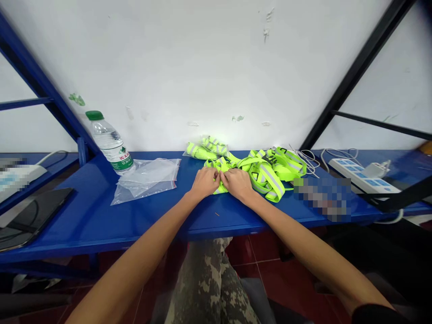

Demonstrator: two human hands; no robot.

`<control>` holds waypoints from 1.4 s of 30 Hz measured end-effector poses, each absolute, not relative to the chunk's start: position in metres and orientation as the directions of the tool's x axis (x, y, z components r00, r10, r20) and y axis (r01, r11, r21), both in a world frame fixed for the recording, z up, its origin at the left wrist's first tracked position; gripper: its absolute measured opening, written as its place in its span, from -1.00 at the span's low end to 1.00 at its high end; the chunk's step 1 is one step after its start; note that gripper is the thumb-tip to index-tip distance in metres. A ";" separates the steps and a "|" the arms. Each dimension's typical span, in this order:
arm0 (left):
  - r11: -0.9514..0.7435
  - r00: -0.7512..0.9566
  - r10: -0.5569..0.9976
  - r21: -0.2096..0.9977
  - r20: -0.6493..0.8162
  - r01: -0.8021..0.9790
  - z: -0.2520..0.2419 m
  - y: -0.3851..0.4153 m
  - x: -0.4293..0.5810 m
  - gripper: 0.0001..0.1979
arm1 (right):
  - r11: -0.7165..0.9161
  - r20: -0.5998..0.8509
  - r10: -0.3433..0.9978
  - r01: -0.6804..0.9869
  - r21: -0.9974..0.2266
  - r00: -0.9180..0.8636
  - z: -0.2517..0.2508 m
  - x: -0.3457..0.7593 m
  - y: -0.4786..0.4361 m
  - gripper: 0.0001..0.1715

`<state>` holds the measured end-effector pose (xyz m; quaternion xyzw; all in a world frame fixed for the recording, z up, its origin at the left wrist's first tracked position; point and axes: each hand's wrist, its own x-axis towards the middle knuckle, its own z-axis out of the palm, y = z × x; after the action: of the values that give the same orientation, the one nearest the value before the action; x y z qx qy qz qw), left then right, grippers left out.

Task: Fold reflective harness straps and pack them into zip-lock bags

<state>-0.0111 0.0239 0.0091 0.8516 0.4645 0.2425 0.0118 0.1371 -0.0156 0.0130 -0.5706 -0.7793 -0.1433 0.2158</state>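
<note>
My left hand (204,182) and my right hand (237,182) meet over the blue table, fingers curled and thumbs close together. Both grip a neon yellow reflective strap (221,189) with grey stripes; part of it shows below and behind the fingers. To the right of my right hand lies a loose pile of the same reflective straps (266,177), with black buckles among them. Behind my hands, against the wall, rest rolled straps in clear plastic bags (207,147). Empty clear zip bags (148,177) lie flat to the left of my left hand.
A water bottle (110,144) with a green cap stands at the back left of the blue table (135,225). A black tablet-like device (33,216) lies far left. White cables (308,162) and a power strip (362,175) are at the right, near a black frame (357,67).
</note>
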 end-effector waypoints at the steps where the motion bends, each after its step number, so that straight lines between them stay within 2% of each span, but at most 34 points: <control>1: -0.568 0.456 0.802 0.255 0.386 0.782 0.010 0.025 -0.011 -0.84 | 0.360 0.503 0.802 0.933 0.023 -0.322 0.014 0.138 -0.020 -0.49; 3: -0.549 0.444 0.824 0.300 0.353 0.780 0.012 0.028 -0.011 -0.88 | 0.464 0.505 0.747 0.883 0.069 -0.432 0.014 0.143 -0.029 -0.53; 6: -0.507 0.413 0.856 0.352 0.310 0.787 0.014 0.031 -0.009 -0.87 | 0.555 0.497 0.718 0.832 0.016 -0.488 0.009 0.152 -0.035 -0.57; 10: -0.472 0.376 0.873 0.346 0.310 0.811 0.012 0.028 -0.008 -0.85 | 0.629 0.482 0.696 0.776 -0.052 -0.532 0.002 0.164 -0.035 -0.35; 12: -0.467 0.338 0.868 0.366 0.364 0.805 0.011 0.024 -0.009 -0.83 | 0.642 0.477 0.691 0.765 -0.059 -0.543 -0.001 0.167 -0.033 -0.35; 17: -0.529 0.335 0.817 0.379 0.468 0.759 0.013 0.012 -0.018 -0.69 | 0.637 0.485 0.689 0.769 -0.052 -0.538 -0.002 0.167 -0.029 -0.49; 20: -0.567 0.367 0.778 0.319 0.511 0.759 0.014 0.004 -0.021 -0.71 | 0.626 0.477 0.699 0.778 -0.047 -0.534 0.000 0.165 -0.029 -0.52; 26: -0.503 0.344 0.783 0.204 0.518 0.840 0.012 -0.004 -0.017 -0.67 | 0.580 0.495 0.710 0.815 -0.008 -0.501 -0.005 0.159 -0.025 -0.56; 29: -0.455 0.320 0.796 0.159 0.513 0.876 0.014 -0.003 -0.014 -0.59 | 0.568 0.512 0.728 0.819 -0.080 -0.456 -0.008 0.159 -0.019 -0.56; 36: -0.308 0.232 0.892 0.146 0.388 0.940 0.026 0.002 -0.010 -0.47 | 0.572 0.516 0.765 0.775 -0.270 -0.386 -0.007 0.156 -0.004 -0.57; 42: -0.281 0.215 0.920 0.169 0.328 0.945 0.025 0.012 -0.013 -0.52 | 0.521 0.542 0.779 0.805 -0.283 -0.314 -0.008 0.149 0.005 -0.50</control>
<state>-0.0133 0.0122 0.0255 0.7786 0.5988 0.1845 -0.0336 0.1494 0.0048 -0.0077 -0.4889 -0.8104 -0.0200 0.3224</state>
